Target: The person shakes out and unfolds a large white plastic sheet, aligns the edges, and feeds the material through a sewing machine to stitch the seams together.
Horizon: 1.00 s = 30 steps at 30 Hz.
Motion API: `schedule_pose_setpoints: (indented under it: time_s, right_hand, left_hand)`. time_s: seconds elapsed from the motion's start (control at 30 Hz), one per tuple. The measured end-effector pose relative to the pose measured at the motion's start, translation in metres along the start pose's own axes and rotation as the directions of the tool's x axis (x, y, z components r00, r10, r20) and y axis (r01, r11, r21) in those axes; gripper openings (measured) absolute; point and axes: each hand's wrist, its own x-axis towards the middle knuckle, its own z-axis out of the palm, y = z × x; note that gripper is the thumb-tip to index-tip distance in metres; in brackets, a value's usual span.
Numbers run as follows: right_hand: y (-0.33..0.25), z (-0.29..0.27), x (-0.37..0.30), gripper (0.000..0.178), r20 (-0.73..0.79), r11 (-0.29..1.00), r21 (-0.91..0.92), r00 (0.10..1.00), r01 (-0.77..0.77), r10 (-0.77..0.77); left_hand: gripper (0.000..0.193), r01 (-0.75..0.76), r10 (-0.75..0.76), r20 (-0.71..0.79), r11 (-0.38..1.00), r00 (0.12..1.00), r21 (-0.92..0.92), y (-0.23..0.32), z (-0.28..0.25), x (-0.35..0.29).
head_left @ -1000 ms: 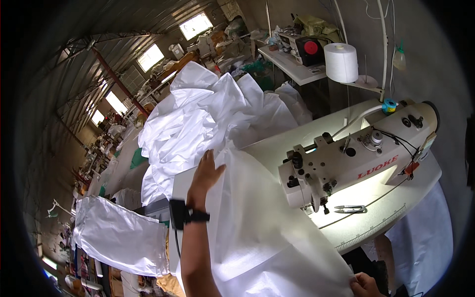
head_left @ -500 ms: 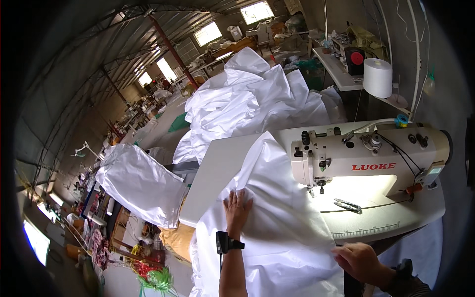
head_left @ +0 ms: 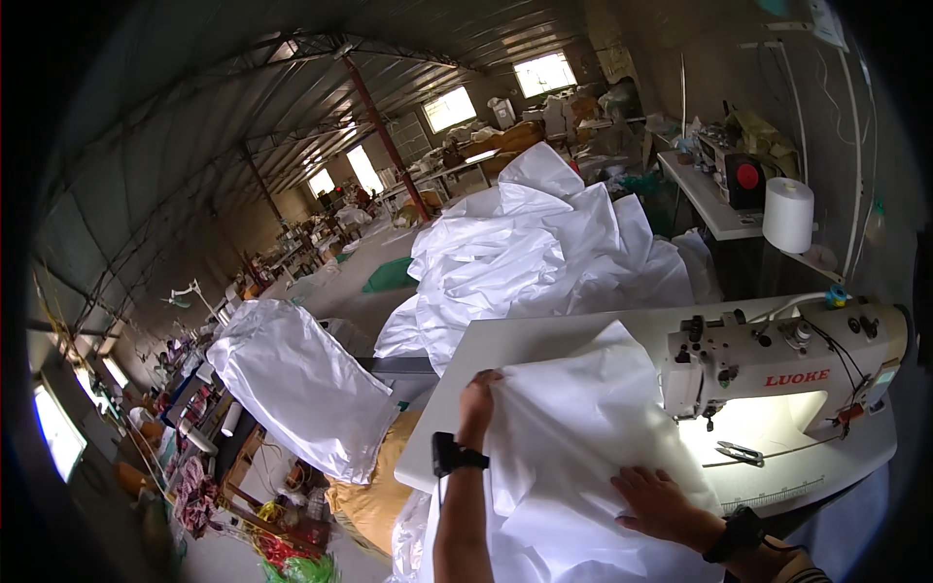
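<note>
A smooth white fabric sheet spreads over the sewing machine table and hangs off its near edge. My left hand is closed on the upper left corner of the sheet, the fingertips curled over its edge. Flat on the sheet's right part lies my right hand, fingers apart and holding nothing. A sewing machine stands to the right, its lamp lit and its needle area beside the sheet's right edge. On the machine's bed rests a pair of thread snips.
A large heap of white fabric rises beyond the table. At the left, a folded white piece hangs over a dark support, near a yellow sack. A white thread cone stands behind the machine.
My left hand has taken hold of the sheet's corner and drawn it left. My right hand has moved from the sheet's lower right edge onto its surface. The view has shifted.
</note>
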Motion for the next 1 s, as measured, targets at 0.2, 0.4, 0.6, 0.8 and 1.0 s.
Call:
schedule_pose_setpoints:
  time_s: [0.2,0.4,0.6,0.8,1.0]
  right_hand:
    - [-0.054,0.008,0.167,0.028,-0.295,0.887,0.345,0.933,0.306,-0.207]
    - [-0.073,0.12,0.247,0.054,-0.025,0.999,-0.027,0.999,0.033,-0.034]
    - [-0.059,0.131,0.238,0.052,-0.096,0.989,-0.007,0.985,0.145,-0.145]
    - [-0.072,0.116,0.245,0.049,-0.012,0.984,0.044,0.985,0.171,-0.171]
    - [-0.065,0.121,0.246,0.046,-0.108,0.964,0.125,0.969,0.235,-0.222]
  left_hand:
    - [0.045,0.288,-0.313,0.059,0.762,0.948,-0.58,-0.006,0.053,-0.02]
    - [0.047,0.202,-0.443,-0.181,0.686,0.878,-0.699,-0.049,-0.085,-0.175]
    - [0.041,0.908,-0.86,0.293,0.383,0.418,-0.17,-0.007,0.014,-0.459]
    - [0.031,0.776,-0.767,0.474,0.048,0.432,-0.629,-0.01,0.107,-0.495]
    - [0.07,0.831,-0.822,-0.528,0.131,-0.213,-0.541,-0.122,0.059,-0.48]
